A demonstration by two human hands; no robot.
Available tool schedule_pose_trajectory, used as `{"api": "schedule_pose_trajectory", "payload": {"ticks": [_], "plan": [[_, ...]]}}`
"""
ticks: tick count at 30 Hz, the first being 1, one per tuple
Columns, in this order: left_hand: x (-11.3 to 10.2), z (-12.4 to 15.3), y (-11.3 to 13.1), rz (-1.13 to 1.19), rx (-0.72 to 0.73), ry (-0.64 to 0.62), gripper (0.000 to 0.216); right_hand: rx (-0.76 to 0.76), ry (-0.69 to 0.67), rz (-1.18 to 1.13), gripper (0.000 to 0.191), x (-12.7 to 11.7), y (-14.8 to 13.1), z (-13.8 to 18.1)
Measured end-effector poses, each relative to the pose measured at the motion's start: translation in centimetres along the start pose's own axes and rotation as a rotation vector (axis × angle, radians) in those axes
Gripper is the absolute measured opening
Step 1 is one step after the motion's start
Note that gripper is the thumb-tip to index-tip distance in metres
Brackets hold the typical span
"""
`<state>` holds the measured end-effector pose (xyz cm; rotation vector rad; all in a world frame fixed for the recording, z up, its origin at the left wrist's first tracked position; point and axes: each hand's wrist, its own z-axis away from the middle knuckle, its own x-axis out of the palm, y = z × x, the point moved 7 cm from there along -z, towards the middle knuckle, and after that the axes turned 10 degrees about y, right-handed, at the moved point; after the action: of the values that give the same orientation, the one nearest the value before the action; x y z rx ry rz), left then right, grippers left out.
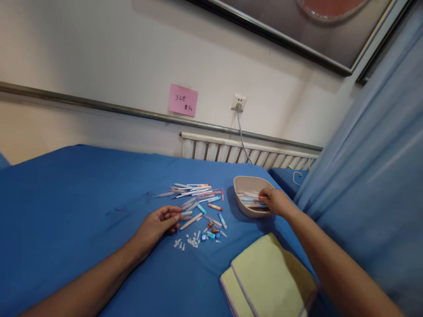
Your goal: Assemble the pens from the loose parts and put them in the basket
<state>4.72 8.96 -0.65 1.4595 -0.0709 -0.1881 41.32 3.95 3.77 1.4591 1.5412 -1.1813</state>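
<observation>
My left hand [162, 221] is closed in a pinch at the near left edge of a loose pile of pens [191, 191]. A light blue-ended pen [187, 213] shows at its fingertips. My right hand [272, 200] reaches over the right rim of a beige plastic basket [239, 187]. Its fingers are closed around pens [251, 199] lying inside, and the fingertips are partly hidden. Below the pile lie small white tips [193, 241], several blue and brown caps [211, 235], and short coloured pen barrels [222, 221].
A folded yellow cloth [264, 273] lies in front of the basket on the blue sheet [82, 198]. A blue curtain [370, 154] hangs close on the right. Behind the bed are a radiator [218, 152], a metal rail [132, 110] and a plugged socket [238, 102].
</observation>
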Motion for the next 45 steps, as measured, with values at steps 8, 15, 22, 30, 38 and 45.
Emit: {"api": "schedule_pose_trajectory", "payload": {"ticks": [8,15,22,30,38,45], "plan": [[-0.1,-0.5,-0.5,-0.02,0.022,-0.042,0.04,0.021,-0.134,0.109,0.013,1.9,-0.1,-1.3],[0.0,-0.5,-0.7,0.036,0.017,-0.003,0.037,0.01,0.038,0.116,0.026,-1.4,-5.6,-1.6],[-1.0,-1.1,-0.9,0.123,0.077,0.096,0.033,-0.059,0.339,-0.618,0.016,0.8,-17.0,-0.7],[-3.8,-2.4,-0.3,0.165,0.165,0.288,0.032,0.071,0.226,-0.686,0.013,8.1,-13.7,-0.4],[-4.2,-2.9,-0.6,0.148,0.122,0.354,0.034,0.002,0.166,-0.673,0.014,10.3,-14.3,-1.3],[-3.6,-2.7,-0.5,0.111,0.119,0.327,0.033,-0.087,0.157,-0.547,0.019,10.0,-14.5,-1.2]]}}
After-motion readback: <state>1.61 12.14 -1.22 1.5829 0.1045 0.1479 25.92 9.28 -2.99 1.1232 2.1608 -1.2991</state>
